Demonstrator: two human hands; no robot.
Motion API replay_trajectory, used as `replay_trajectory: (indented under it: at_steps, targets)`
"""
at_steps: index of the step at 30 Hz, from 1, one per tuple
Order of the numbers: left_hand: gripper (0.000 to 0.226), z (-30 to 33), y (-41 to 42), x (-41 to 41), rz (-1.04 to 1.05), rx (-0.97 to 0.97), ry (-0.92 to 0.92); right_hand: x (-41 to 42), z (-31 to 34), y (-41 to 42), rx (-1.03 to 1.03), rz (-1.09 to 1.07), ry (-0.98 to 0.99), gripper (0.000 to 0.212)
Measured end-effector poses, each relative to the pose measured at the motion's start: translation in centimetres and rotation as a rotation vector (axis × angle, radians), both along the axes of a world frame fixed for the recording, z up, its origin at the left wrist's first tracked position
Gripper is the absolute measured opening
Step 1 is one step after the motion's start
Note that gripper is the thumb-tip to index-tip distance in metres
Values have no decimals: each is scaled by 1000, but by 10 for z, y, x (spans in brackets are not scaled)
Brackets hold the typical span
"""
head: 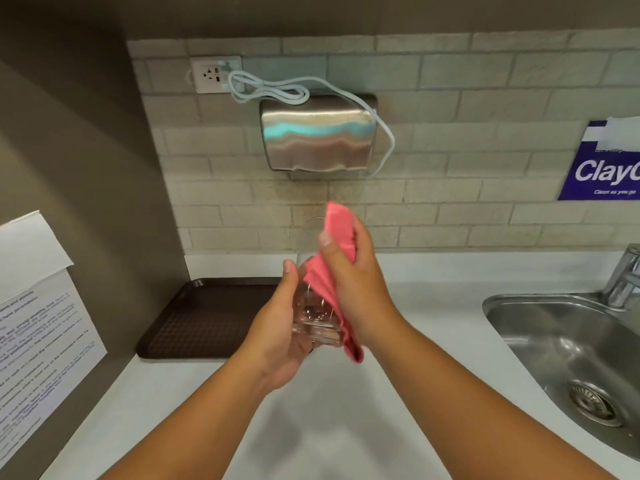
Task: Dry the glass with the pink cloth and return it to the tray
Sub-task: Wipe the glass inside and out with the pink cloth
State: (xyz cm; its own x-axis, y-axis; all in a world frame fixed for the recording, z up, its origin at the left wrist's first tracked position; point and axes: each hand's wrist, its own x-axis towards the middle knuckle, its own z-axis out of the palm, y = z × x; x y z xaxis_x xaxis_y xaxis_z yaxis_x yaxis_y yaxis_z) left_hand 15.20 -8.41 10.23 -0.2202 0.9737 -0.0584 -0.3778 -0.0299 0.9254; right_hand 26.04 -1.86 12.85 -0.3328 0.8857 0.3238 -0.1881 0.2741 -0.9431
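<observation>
A clear drinking glass (313, 317) is held above the white counter in my left hand (280, 330), which wraps its lower part from the left. My right hand (356, 282) presses a folded pink cloth (323, 282) against the glass's right side, with the cloth sticking up above my thumb and hanging down below the glass's base. The glass's upper rim is faint against the tiled wall. A dark brown tray (204, 317) lies on the counter to the left, behind my left hand, with nothing on its visible part.
A steel sink (571, 348) with a tap (623, 275) is set into the counter at right. A metal hand dryer (317, 136) with a white cable hangs on the tiled wall. Paper notices (38, 306) cover the left side wall. A purple sign (604, 164) is at right.
</observation>
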Motion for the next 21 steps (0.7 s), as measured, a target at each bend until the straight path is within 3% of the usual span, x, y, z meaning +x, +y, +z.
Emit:
replay_trajectory:
  at_steps: [3,6,10,13,15,18,21]
  targets:
    - [72,-1,0,2,-60,6,-55,4,14,12,-206,31,118,45]
    - [73,2,2,3,-23,-53,-34,5,15,22,-227,-37,58,46]
    - [39,9,1,7,111,-40,272,3,20,31,-86,-185,-14,45]
    - [43,10,1,16,171,24,420,-1,24,34,-42,-219,-42,46]
    - [59,13,-1,20,147,56,357,0,20,34,-108,-223,24,50]
    - [62,20,-1,18,40,66,197,-1,8,21,-285,-77,183,59]
    - [65,20,2,6,39,23,87,-8,-9,2,-267,25,127,38]
